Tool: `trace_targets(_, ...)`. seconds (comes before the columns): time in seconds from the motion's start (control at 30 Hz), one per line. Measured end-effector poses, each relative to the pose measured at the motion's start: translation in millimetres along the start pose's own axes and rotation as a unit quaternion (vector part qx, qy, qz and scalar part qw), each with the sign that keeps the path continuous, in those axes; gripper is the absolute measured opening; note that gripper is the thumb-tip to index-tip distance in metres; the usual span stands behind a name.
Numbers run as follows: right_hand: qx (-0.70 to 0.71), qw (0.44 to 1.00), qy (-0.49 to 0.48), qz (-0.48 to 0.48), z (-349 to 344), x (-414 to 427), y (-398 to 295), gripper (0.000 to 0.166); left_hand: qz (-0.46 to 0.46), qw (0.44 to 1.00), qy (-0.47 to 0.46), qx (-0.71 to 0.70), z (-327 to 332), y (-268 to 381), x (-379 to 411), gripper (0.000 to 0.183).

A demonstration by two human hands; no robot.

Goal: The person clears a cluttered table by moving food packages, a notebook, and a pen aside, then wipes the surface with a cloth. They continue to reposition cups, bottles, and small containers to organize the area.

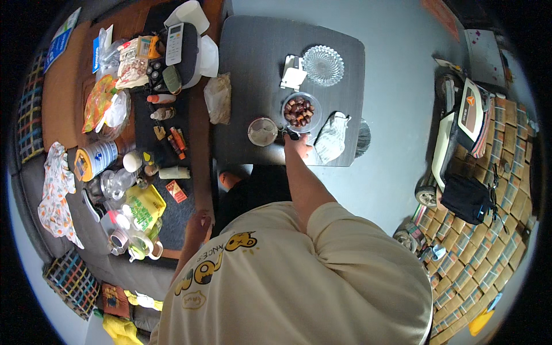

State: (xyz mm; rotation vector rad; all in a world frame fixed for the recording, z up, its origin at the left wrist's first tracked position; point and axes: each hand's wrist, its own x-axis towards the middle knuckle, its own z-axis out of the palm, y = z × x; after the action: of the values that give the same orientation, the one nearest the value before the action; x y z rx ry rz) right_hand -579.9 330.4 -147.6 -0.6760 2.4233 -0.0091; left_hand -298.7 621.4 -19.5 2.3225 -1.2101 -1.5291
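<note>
My right hand (300,147) reaches to the near side of the dark table (254,56). Its fingers touch a small dark-handled metal tool (292,136), too small to name; whether they grip it does not show. Just beyond is a clear bowl of brown chestnuts (298,112). To the left of that hand stands a round clear container (262,132), and to its right lies a crumpled grey-white cloth (333,138). By the edge of the wooden side table, my left hand (199,224) hangs low with loosely bent fingers and nothing visible in it.
A ribbed glass dish (323,65) and a white stand (294,72) are farther back on the table. A filled plastic bag (217,98) lies at its left edge. Bottles, bags and jars crowd the side table (172,224). A round dark stool (363,137) is at the right, partly under the table.
</note>
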Motion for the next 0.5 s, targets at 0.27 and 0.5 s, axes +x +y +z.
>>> trace_targets(0.27,-0.041,0.993,0.075,-0.084,27.1,29.0,19.4,0.065,-0.051,0.998,-0.008,-0.042,4.0,4.7,-16.7,0.032)
trace_targets(0.5,-0.082,0.982,0.078,-0.149,15.3,43.5,39.9,0.066,-0.028,0.999,0.020,-0.005,23.3,-18.7,-25.7,0.031)
